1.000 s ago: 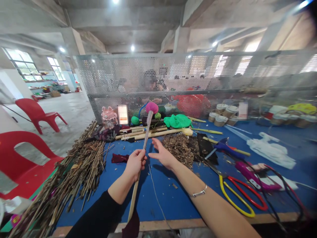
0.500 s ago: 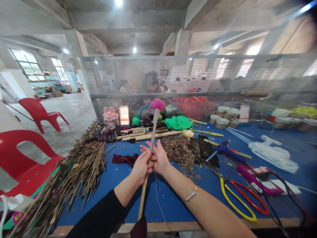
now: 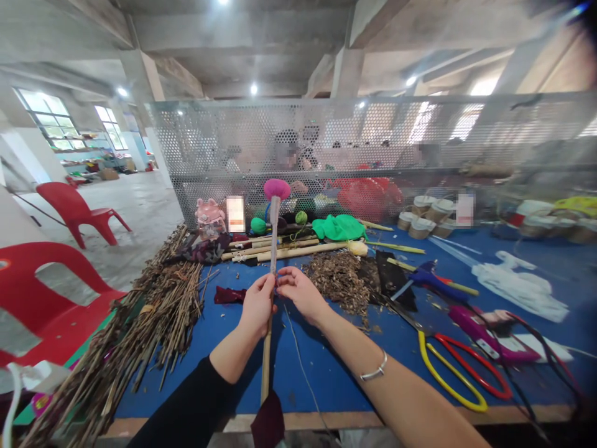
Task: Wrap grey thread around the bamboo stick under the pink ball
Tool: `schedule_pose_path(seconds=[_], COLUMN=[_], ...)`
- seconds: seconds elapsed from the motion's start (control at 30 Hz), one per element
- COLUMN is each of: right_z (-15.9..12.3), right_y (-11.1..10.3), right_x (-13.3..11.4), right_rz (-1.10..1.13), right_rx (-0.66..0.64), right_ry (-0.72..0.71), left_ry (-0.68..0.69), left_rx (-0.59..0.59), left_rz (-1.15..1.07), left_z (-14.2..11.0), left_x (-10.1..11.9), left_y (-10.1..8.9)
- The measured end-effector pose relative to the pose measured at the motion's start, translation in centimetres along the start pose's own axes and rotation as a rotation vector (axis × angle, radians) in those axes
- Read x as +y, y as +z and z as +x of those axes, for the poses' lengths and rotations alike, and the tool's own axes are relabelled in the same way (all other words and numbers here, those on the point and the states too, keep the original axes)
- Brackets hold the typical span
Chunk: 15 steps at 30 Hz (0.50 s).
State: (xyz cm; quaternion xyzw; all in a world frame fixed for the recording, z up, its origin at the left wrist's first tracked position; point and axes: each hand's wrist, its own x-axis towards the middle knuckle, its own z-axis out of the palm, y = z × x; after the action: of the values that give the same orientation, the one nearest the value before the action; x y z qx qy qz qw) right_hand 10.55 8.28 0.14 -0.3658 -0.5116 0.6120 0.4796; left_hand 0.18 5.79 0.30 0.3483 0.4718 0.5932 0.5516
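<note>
My left hand (image 3: pixel 258 305) is closed around a pale wooden stick (image 3: pixel 266 364), which stands nearly upright over the table. A round magenta head (image 3: pixel 277 188) tops the stick, and clear plastic wrap (image 3: pixel 274 233) covers its upper part. Dark maroon cloth (image 3: pixel 268 418) hangs at its lower end. Just right of the stick, my right hand (image 3: pixel 301 292) has its fingers curled in a pinch close to the wrap's lower end. A thin grey strand (image 3: pixel 298 348) runs from the table edge up to these fingers; its upper end is hidden.
Bundled twigs (image 3: pixel 158 323) lie left, beside a maroon cloth scrap (image 3: pixel 228 295). Brown plant bits (image 3: pixel 338 280) heap behind my right hand. Red-and-yellow-handled shears (image 3: pixel 450 373), a purple tool (image 3: pixel 489 336) with cables and white plastic (image 3: pixel 517 286) lie right. A perforated metal screen (image 3: pixel 224 137) stands behind.
The stick and its magenta head have shifted left and become more upright. My right hand's open fingers have curled inward beside the stick. My left hand keeps its grip.
</note>
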Motion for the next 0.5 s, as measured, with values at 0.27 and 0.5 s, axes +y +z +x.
schedule_pose_path(seconds=[0.27, 0.5], right_z=[-0.7, 0.1], right_y=[-0.1, -0.4], right_x=[-1.5, -0.6], right_rz=[0.115, -0.012], right_rx=[0.063, -0.011], right_ry=[0.184, 0.223], left_ry=[-0.064, 0.037], left_rx=[-0.015, 0.049], left_rz=[-0.107, -0.129], left_z=[-0.2, 0.3], left_x=[0.3, -0.5], left_y=[0.1, 0.3])
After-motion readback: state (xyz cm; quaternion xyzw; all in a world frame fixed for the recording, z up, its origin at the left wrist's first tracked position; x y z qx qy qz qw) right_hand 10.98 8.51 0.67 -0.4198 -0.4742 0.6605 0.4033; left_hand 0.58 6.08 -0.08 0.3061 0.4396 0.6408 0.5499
